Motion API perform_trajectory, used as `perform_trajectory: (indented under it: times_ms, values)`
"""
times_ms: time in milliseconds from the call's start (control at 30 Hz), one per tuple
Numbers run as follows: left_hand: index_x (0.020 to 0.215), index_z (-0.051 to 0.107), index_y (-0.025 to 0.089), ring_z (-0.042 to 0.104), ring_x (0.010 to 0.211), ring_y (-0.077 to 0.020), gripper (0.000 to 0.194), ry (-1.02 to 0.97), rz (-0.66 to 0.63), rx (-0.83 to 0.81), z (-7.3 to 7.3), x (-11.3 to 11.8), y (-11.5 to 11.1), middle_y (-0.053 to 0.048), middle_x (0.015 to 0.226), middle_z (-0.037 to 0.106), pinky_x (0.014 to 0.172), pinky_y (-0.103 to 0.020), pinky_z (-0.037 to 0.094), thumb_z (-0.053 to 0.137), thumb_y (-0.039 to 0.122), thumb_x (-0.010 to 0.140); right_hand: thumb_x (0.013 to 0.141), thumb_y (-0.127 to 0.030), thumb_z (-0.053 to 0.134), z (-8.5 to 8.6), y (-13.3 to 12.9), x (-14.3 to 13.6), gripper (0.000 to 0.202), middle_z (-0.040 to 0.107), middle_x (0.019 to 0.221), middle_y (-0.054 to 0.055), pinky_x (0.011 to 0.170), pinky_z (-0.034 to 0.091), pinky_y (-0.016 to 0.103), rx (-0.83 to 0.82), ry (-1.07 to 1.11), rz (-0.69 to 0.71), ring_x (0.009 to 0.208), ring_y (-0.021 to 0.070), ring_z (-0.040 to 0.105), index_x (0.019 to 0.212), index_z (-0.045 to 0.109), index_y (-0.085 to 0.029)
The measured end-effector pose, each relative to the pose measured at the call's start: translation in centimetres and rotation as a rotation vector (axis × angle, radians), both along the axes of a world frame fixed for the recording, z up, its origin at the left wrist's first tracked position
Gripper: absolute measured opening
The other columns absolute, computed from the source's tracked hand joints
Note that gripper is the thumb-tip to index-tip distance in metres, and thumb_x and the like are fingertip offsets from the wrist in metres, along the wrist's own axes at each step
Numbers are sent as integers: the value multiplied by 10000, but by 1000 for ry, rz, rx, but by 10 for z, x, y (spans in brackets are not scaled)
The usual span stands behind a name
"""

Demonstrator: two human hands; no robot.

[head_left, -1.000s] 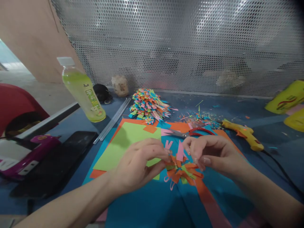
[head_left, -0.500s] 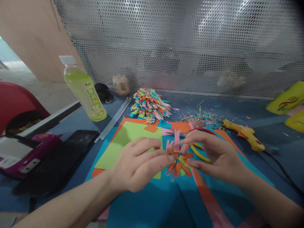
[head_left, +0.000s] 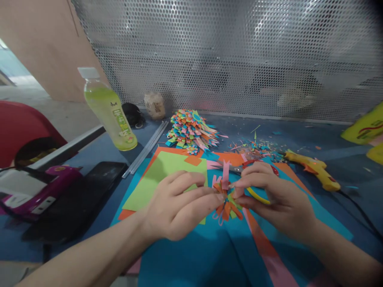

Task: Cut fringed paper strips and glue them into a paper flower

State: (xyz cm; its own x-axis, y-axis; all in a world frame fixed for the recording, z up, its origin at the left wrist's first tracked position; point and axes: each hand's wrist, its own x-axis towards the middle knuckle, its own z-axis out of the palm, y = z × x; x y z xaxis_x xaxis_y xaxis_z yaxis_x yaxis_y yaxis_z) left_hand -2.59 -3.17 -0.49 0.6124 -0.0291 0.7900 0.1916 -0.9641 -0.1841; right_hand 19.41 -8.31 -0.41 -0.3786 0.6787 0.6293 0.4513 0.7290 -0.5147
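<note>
Pink strip (head_left: 226, 174) points lengthwise away, left fingers (head_left: 206, 200) and right fingers (head_left: 249, 182) pinching the orange flower (head_left: 227, 210).

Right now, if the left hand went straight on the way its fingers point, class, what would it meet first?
The orange-and-green paper flower, right at the fingertips of the left hand. Beyond it, the right hand seems next in line, though depth is hard to judge here.

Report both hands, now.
Left hand: curled at the left side of the orange-and-green paper flower; grip unclear.
Right hand: curled at its right side; grip unclear.
</note>
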Motion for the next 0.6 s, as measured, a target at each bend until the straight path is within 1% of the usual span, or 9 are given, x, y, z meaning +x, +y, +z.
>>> perform_trajectory:
  times_ms: [67, 167, 233, 300, 367, 433, 467, 533, 600]
  values:
    - [975, 545, 143, 595, 800, -171, 182, -5, 11, 1, -2, 0, 1, -25, 781, 708, 586, -275, 471, 533, 84, 803, 822, -113, 583, -1, 0, 0, 217, 618, 802, -25, 823, 404, 327, -53, 53, 18, 834, 149, 538, 976, 541, -259]
    - [992, 543, 148, 590, 835, -159, 211, -16, 29, -25, -6, -1, 2, -23, 774, 684, 609, -254, 483, 545, 77, 794, 835, -143, 571, 0, -1, -2, 161, 602, 856, -3, 793, 457, 329, -205, 171, 16, 849, 158, 567, 935, 537, -264]
    - [999, 545, 151, 587, 838, -151, 227, -22, 38, -68, -8, -1, 3, -25, 782, 662, 625, -244, 486, 555, 71, 787, 846, -158, 557, 2, -3, -5, 128, 597, 857, 12, 760, 499, 323, -302, 278, 26, 852, 167, 599, 911, 522, -262]
    - [1009, 545, 156, 587, 824, -143, 246, -26, 49, -104, -9, -1, 3, -27, 792, 642, 631, -237, 483, 569, 70, 779, 856, -163, 538, 5, -6, -7, 110, 602, 849, 19, 740, 530, 320, -356, 376, 50, 843, 175, 631, 892, 503, -261]
    - [1013, 544, 161, 587, 821, -143, 258, -22, 58, -115, -9, 0, 4, -28, 797, 628, 630, -234, 478, 580, 73, 773, 862, -156, 522, 7, -7, -8, 116, 597, 841, 13, 688, 547, 307, -383, 440, 55, 778, 168, 655, 879, 490, -267]
    - [1023, 541, 166, 583, 829, -145, 269, -14, 57, -104, -8, 0, 4, -28, 800, 620, 632, -234, 476, 582, 74, 774, 858, -144, 518, 7, -6, -7, 134, 577, 834, -2, 609, 540, 282, -386, 464, 51, 661, 140, 650, 872, 486, -273]
    - [1025, 539, 166, 580, 832, -146, 270, -9, 60, -96, -8, 0, 4, -29, 802, 618, 633, -235, 476, 580, 73, 775, 852, -137, 522, 6, -6, -7, 145, 566, 822, -9, 591, 530, 273, -369, 463, 34, 639, 130, 638, 874, 486, -275]
    - [1026, 538, 157, 576, 834, -147, 261, 2, 72, -81, -8, 0, 3, -32, 801, 621, 635, -237, 478, 575, 72, 781, 834, -131, 544, 3, -4, -5, 163, 560, 815, -11, 649, 514, 281, -283, 387, -36, 699, 136, 617, 894, 496, -274]
    - [1013, 540, 138, 575, 828, -150, 242, 2, 72, -55, -7, 0, 3, -33, 782, 631, 633, -240, 481, 572, 68, 783, 803, -154, 596, 0, -3, -3, 189, 574, 852, 2, 764, 478, 318, -166, 217, -138, 834, 165, 584, 931, 516, -268]
